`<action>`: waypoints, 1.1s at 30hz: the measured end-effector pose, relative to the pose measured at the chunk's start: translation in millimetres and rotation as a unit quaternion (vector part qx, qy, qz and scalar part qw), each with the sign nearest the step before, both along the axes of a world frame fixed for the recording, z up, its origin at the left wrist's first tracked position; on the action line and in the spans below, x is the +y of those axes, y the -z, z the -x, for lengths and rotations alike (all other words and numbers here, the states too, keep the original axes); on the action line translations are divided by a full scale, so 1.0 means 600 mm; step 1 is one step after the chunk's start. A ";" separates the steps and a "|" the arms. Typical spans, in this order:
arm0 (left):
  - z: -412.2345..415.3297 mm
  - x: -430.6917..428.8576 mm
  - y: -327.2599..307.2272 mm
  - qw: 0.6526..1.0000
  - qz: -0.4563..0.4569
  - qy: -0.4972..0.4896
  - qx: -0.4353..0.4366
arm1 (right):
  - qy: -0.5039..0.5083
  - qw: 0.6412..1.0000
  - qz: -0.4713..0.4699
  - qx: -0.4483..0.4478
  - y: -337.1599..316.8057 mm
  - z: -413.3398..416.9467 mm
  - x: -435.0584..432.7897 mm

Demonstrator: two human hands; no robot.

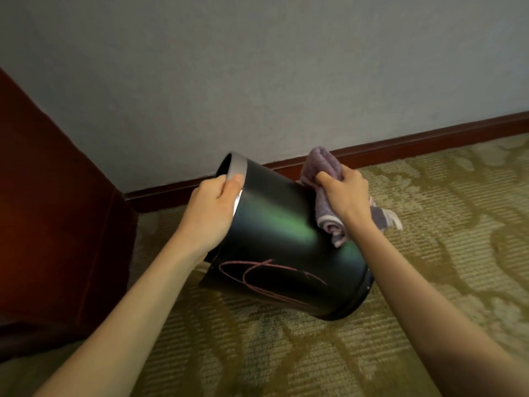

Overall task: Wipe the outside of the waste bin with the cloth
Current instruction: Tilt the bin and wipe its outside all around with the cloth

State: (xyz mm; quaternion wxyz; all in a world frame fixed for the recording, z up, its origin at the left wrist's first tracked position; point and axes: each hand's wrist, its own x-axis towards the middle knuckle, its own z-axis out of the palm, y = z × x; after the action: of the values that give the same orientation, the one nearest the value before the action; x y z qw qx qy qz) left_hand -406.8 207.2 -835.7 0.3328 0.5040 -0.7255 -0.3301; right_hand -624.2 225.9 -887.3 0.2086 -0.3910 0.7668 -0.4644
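Observation:
A dark, glossy round waste bin [280,242] with a grey rim is tilted on its side above the carpet, its mouth turned up and to the left. Pink scribbled lines mark its lower side. My left hand [213,209] grips the grey rim, thumb on the outside. My right hand [345,193] holds a bunched purple cloth [322,167] pressed against the bin's upper right side. Part of the cloth hangs below and behind this hand. The bin's inside is hidden.
A patterned olive carpet [429,267] covers the floor. A grey wall [257,67] with a dark red skirting board [400,144] runs close behind the bin. A dark reddish wooden cabinet side [51,210] stands at the left.

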 end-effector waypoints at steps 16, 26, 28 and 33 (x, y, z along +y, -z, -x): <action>0.029 0.002 -0.024 0.999 0.008 0.009 -0.030 | 0.113 0.981 0.152 0.039 0.063 -0.050 0.147; 0.006 0.030 -0.020 0.996 0.027 0.079 -0.002 | 0.028 0.999 -0.024 -0.014 0.041 0.056 0.060; 0.002 0.030 -0.020 0.997 0.017 0.078 0.000 | -0.002 0.997 -0.069 -0.023 0.043 0.074 0.037; 0.002 0.014 -0.016 0.999 0.013 0.032 -0.013 | 0.002 0.996 -0.090 -0.011 0.048 0.078 0.009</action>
State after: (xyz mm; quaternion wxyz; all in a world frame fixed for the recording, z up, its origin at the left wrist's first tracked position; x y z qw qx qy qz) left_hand -408.3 215.6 -826.0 0.3193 0.4800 -0.7500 -0.3243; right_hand -671.1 231.3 -915.9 0.2502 -0.3639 0.8040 -0.3982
